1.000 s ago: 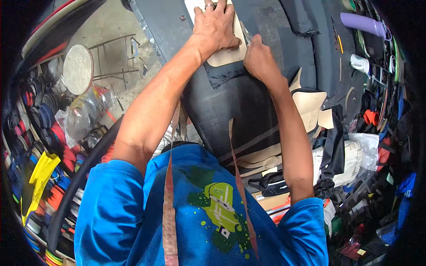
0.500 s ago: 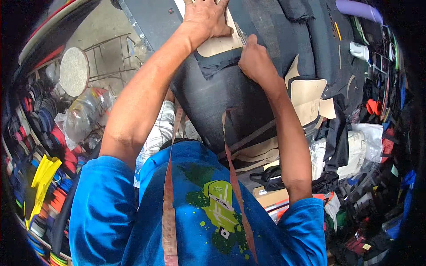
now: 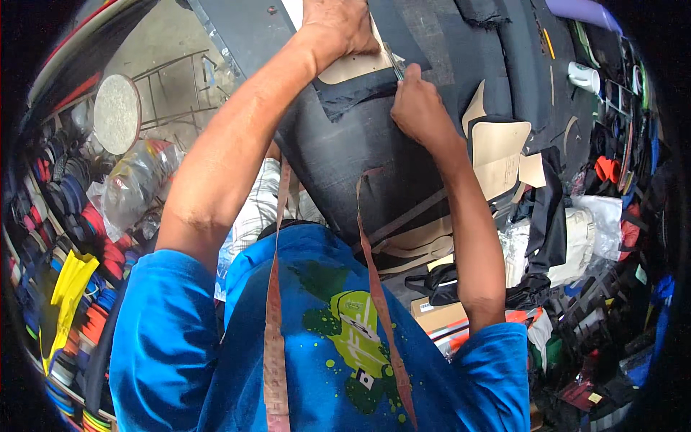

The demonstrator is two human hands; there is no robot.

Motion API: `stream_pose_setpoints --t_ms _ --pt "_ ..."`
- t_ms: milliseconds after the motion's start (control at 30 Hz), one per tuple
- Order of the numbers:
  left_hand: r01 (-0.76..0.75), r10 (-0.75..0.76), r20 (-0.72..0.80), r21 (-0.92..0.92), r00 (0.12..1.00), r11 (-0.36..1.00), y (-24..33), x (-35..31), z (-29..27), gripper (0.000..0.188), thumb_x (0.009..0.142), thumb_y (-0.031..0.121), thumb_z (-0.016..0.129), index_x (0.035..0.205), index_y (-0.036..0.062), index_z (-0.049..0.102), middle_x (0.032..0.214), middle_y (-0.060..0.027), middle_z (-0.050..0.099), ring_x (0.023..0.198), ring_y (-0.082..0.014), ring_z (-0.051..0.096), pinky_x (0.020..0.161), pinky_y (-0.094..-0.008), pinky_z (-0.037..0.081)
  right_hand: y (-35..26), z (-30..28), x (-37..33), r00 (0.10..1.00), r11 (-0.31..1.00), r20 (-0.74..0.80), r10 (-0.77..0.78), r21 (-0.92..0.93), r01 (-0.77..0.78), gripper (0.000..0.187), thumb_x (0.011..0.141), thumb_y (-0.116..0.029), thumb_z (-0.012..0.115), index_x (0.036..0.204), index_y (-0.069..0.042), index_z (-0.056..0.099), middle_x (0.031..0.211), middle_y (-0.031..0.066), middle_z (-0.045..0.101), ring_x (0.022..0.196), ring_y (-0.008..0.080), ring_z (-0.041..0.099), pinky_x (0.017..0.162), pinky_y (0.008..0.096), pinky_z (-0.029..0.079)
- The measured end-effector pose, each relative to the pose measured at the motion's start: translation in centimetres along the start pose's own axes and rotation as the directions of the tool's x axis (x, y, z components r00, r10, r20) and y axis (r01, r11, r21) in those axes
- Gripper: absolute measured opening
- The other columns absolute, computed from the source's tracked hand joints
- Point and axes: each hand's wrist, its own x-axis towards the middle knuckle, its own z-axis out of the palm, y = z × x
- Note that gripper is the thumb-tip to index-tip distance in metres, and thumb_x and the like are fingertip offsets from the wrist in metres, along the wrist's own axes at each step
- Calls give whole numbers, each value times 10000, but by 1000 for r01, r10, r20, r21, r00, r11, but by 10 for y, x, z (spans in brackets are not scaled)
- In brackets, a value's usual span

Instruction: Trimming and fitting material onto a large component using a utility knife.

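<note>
At the top of the view, my left hand presses on a beige cardboard pattern, its fingers partly cut off by the picture's edge. The pattern lies on a piece of black fabric with a frayed lower edge. My right hand is closed round a slim metal tool, whose exact kind I cannot make out. The tool points up and away, along the right side of the pattern. Both the pattern and the fabric rest on a dark work table.
Another beige pattern lies to the right of my right forearm. A white mug, a yellow pencil and a purple roll sit farther right. A round stool stands at left. A tape measure hangs down my front.
My right hand has moved slightly down and right with the metal tool, showing more of it. My left hand has shifted a little up and right, its fingers now less spread.
</note>
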Motion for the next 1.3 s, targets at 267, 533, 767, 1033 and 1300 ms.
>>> stream_pose_setpoints --t_ms 267,533,767,1033,1300 --pt "13 -10 -68 46 998 999 16 -26 -22 830 653 450 773 1297 -42 594 1330 -388 487 1169 -570 532 956 -698 429 6 1 -6 1000 1000 -4 0 -2 0 150 1008 -95 420 1056 43 453 931 373 675 861 569 680 811 656 501" --pt "7 -9 21 92 1000 996 12 6 1 835 652 447 772 1300 -47 592 1329 -397 477 1143 -580 529 950 -715 424 8 0 -7 999 1000 32 28 0 -28 158 1003 -89 399 1062 45 459 974 384 675 900 569 681 846 660 502" --pt "-2 3 -5 96 1000 995 6 -10 -14 856 656 462 768 1310 -58 584 1340 -402 464 1151 -589 514 961 -732 407 -1 -6 -8 996 998 65 55 -3 -55 155 1000 -84 395 1061 46 455 985 388 671 916 570 678 854 661 500" --pt "-13 16 -45 65 999 998 5 -4 -7 870 656 473 772 1315 -61 576 1363 -406 452 1189 -596 498 974 -750 393 1 -9 -8 998 999 61 27 -18 -26 151 1006 -98 412 1050 42 450 960 380 670 898 571 677 835 655 500" --pt "-222 258 -752 152 606 963 -15 -15 35 830 702 412 752 1344 -73 546 1424 -385 428 1263 -585 467 997 -783 361 5 -21 1 995 999 99 -13 -45 17 179 966 -98 456 1036 64 485 984 383 674 919 551 689 850 640 516"
